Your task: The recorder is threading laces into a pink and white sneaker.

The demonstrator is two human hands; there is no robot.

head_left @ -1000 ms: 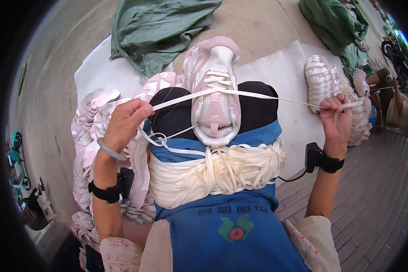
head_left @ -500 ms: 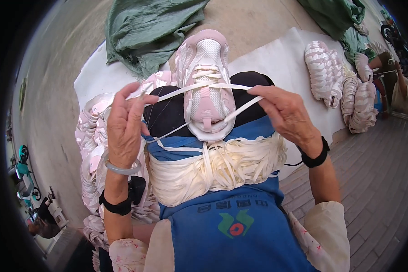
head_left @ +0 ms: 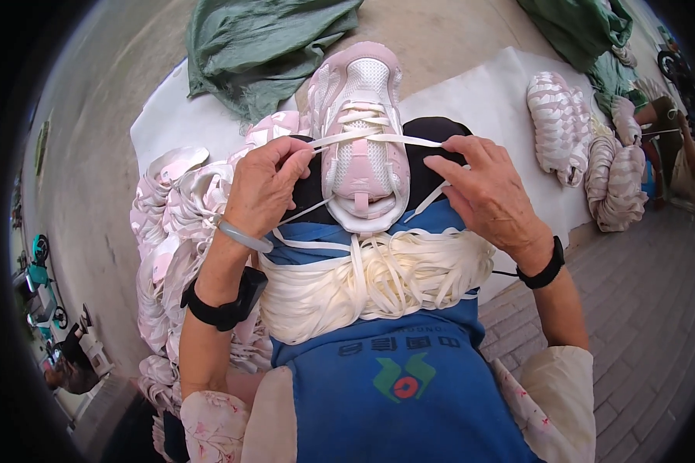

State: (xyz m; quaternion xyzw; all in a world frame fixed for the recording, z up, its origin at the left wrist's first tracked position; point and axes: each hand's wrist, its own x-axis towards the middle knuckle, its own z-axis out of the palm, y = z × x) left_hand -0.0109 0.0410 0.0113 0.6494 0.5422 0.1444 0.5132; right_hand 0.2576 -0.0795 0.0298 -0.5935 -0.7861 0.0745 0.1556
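A pink and white sneaker [head_left: 359, 166] rests between my knees, its toe pointing away from me. Its upper eyelets are crossed by a white shoelace [head_left: 405, 140], which stretches out to both sides of the tongue. My left hand [head_left: 262, 185] pinches the lace on the left of the shoe. On the right, the other length is pinched between thumb and fingers of my right hand [head_left: 483, 185]; a loose lace end hangs below that hand. A thick bundle of cream laces [head_left: 378, 282] lies across my lap on the blue apron [head_left: 386, 347].
Many pink and white shoes [head_left: 170, 231] are heaped to my left. More shoe stacks [head_left: 560, 127] stand on a white sheet [head_left: 471, 92] at the right. Green cloth [head_left: 266, 50] lies ahead. Another person's arm [head_left: 691, 147] shows at the far right.
Both hands have pulled the lace; my left hand moved toward the shoe and turned. The lace on the right has slipped, so its loose end now hangs free below my right hand.
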